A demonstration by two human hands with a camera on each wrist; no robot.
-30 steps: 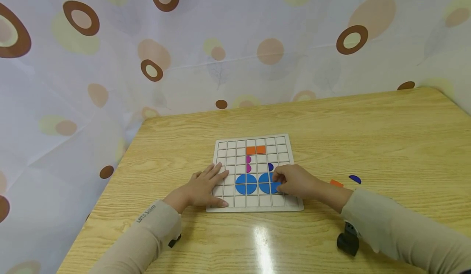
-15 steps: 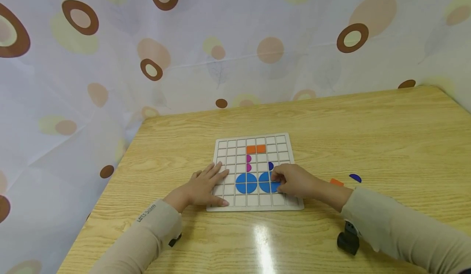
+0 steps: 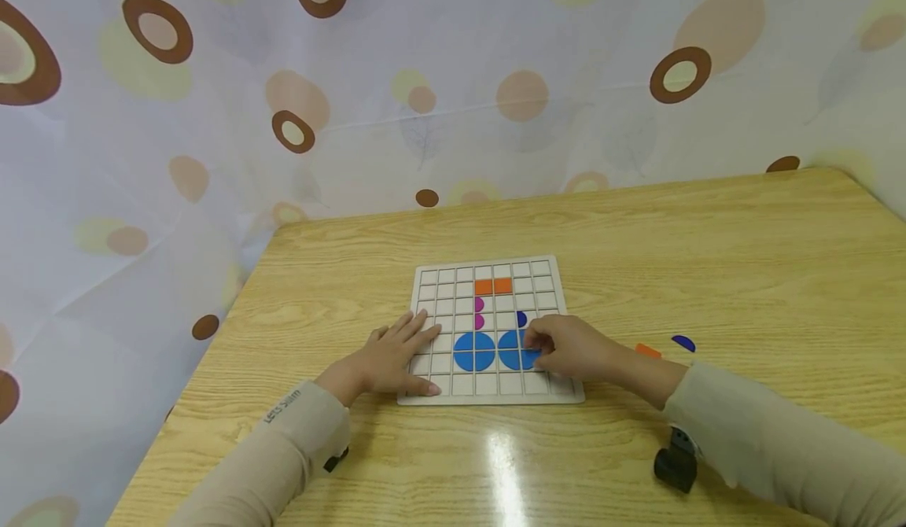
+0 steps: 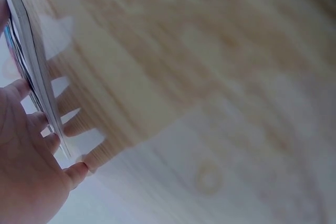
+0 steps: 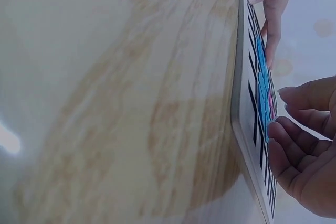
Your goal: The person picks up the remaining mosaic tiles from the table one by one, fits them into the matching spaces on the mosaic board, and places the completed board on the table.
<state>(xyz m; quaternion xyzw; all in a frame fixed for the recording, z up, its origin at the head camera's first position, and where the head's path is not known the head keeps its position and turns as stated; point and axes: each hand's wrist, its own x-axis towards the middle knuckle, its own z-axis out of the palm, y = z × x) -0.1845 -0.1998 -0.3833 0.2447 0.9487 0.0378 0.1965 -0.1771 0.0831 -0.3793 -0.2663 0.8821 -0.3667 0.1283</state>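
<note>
A white grid board (image 3: pixel 446 278) lies on the table in the head view. My left hand (image 3: pixel 392 358) rests on its left side, fingers spread. My right hand (image 3: pixel 569 348) is over the right side, its bent fingertips touching the right blue disc (image 3: pixel 508 349) and partly covering it. In the right wrist view, my right hand (image 5: pixel 310 145) has a gap between its digits, and I see no piece held there. A whole blue disc (image 3: pixel 474 351) made of quarters sits left of it. Above are two orange pieces (image 3: pixel 493 286), two magenta half-discs (image 3: pixel 479 313) and a dark blue half-disc (image 3: pixel 521 319).
Right of the board, a loose orange piece (image 3: pixel 647 351) lies partly behind the right forearm, near a loose dark blue half-disc (image 3: pixel 683 343). The wooden table (image 3: pixel 354 275) meets a patterned curtain (image 3: pixel 467 118) at its far and left sides.
My right fingertips have shifted very slightly on the right blue disc. The left hand and the pieces stay where they were.
</note>
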